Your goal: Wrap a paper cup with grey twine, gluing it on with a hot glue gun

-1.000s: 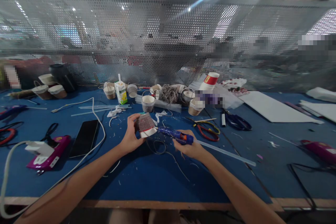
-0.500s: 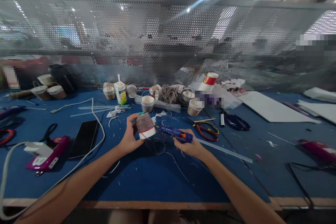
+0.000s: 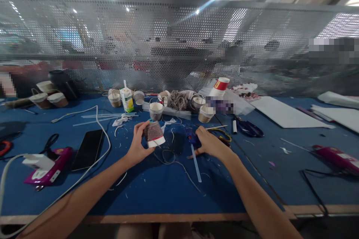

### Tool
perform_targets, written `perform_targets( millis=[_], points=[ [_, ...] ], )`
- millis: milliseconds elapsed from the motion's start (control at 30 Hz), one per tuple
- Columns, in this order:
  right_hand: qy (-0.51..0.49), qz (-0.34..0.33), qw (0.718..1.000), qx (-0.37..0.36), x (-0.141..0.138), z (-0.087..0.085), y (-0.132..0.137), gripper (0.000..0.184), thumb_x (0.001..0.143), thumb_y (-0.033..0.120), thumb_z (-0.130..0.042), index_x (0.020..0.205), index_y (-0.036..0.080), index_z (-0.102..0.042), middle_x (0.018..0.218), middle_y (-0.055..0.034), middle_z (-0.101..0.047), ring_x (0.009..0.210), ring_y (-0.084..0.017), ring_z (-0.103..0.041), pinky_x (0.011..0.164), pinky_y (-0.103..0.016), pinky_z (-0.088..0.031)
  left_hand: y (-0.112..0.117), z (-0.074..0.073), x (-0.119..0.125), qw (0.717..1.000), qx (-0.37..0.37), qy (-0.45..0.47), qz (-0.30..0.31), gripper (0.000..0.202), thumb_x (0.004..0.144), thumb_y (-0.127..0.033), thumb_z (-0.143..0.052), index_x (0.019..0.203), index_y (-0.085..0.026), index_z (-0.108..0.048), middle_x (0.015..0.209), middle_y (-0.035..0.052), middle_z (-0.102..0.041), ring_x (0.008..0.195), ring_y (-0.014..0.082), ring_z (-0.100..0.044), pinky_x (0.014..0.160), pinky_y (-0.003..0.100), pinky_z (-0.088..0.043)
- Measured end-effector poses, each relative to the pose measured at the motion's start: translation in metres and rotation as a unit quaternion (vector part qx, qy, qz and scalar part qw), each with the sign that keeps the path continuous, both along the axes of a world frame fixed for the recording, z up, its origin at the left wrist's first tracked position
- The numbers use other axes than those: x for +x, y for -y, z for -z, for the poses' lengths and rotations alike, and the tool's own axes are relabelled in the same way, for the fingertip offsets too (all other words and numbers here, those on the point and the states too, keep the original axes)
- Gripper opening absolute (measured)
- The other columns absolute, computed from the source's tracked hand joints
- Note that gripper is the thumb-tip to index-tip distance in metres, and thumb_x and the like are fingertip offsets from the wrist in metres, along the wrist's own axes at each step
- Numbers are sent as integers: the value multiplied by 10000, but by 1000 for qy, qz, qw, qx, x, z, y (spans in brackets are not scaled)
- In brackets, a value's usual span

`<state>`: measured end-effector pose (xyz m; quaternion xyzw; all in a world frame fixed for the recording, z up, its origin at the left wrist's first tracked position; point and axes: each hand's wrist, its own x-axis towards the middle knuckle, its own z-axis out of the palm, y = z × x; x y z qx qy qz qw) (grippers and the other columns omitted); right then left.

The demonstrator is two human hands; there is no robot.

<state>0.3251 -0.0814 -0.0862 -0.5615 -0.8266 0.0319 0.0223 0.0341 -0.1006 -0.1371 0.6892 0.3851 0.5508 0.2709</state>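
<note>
Their left hand (image 3: 138, 145) gripped a cord-wrapped cup (image 3: 154, 132), tilted, just left of the frame's centre, while the right hand (image 3: 211, 142), right of centre, was curled around a blue glue gun (image 3: 191, 137). Beyond them I saw twine (image 3: 178, 101) heaped mid-frame; a phone (image 3: 88, 150) lay lower left.

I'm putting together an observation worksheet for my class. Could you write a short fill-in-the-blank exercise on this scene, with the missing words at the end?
The left hand holds a paper ____ mostly wrapped in cord.
The right hand touches a ____ with a translucent stick extending from it.
The drink carton has a white ____ sticking up from its top.
The black phone lies on the ____ tabletop.

Missing words: cup; glue gun; straw; blue.
</note>
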Motion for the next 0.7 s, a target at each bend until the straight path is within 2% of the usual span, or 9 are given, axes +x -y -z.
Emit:
perform_targets(
  millis=[133, 233, 300, 367, 467, 533, 567, 633, 700],
  points=[
    [-58, -11, 998, -31, 10, 2, 0, 821, 507, 563, -797, 1158, 157, -504, 1339, -188, -368, 1261, -411, -393, 1006, -502, -403, 0, 0, 1, 1000, -1, -22, -19, 774, 628, -204, -700, 1331, -262, -380, 1217, 87, -346, 1204, 283, -412, 1033, 485, -394],
    [-82, 7, 996, -47, 13, 0, 4, 1092, 535, 585, -773, 1407, 165, -267, 1511, -207, -122, 1385, -457, -143, 1062, -578, -314, -1, 0, 2, 999, -6, -34, -32, 790, 625, -184, -695, 1342, -266, -373, 1213, 83, -342, 1201, 279, -408, 1036, 491, -385],
    [-110, -4, 993, -34, 9, -5, 9, 1107, 604, 611, -719, 1460, 211, -141, 1543, -178, -70, 1402, -449, -80, 1060, -597, -302, -1, 0, 3, 998, -6, -44, -37, 798, 623, -155, -677, 1350, -269, -368, 1208, 81, -345, 1196, 275, -409, 1025, 483, -397],
    [-167, -39, 985, 6, -1, -11, 16, 974, 693, 603, -651, 1453, 256, -150, 1545, -141, -127, 1406, -404, -135, 1056, -565, -330, -1, 0, 3, 998, -4, -54, -39, 811, 624, -141, -671, 1359, -276, -356, 1206, 78, -349, 1188, 270, -413, 1012, 471, -411],
    [-295, -117, 947, 39, -24, -15, 30, 652, 800, 463, -605, 1348, 244, -330, 1490, -148, -303, 1332, -317, -346, 1028, -477, -388, -1, 1, 4, 997, -1, -64, -42, 816, 620, -144, -686, 1356, -282, -360, 1200, 72, -357, 1168, 258, -426, 1007, 457, -418],
    [-358, -165, 919, 8, -39, -14, 40, 345, 844, 391, -567, 1132, 221, -483, 1440, -161, -406, 1246, -293, -449, 988, -470, -409, -1, 1, 5, 997, -1, -64, -49, 811, 613, -151, -702, 1344, -280, -375, 1193, 67, -360, 1156, 252, -432, 1006, 453, -421],
    [-386, -183, 904, -22, -46, -12, 45, 250, 855, 383, -551, 1033, 214, -502, 1415, -164, -444, 1153, -268, -525, 958, -456, -429, -1, 1, 5, 997, -2, -61, -53, 808, 609, -154, -709, 1337, -279, -383, 1189, 66, -363, 1148, 249, -436, 1003, 452, -424],
    [-418, -197, 882, -97, -55, -8, 52, 174, 873, 378, -523, 894, 209, -485, 1365, -162, -509, 892, -190, -617, 834, -385, -492, -1, 1, 5, 997, -7, -58, -59, 803, 602, -162, -722, 1326, -276, -394, 1182, 66, -368, 1137, 248, -441, 995, 450, -431],
    [-418, -195, 874, -154, -61, -5, 55, 182, 876, 369, -521, 823, 207, -459, 1326, -151, -554, 688, -122, -592, 705, -313, -501, -2, 1, 5, 997, -15, -57, -59, 801, 593, -168, -731, 1316, -274, -402, 1175, 67, -373, 1132, 251, -441, 988, 452, -436]
  ],
)
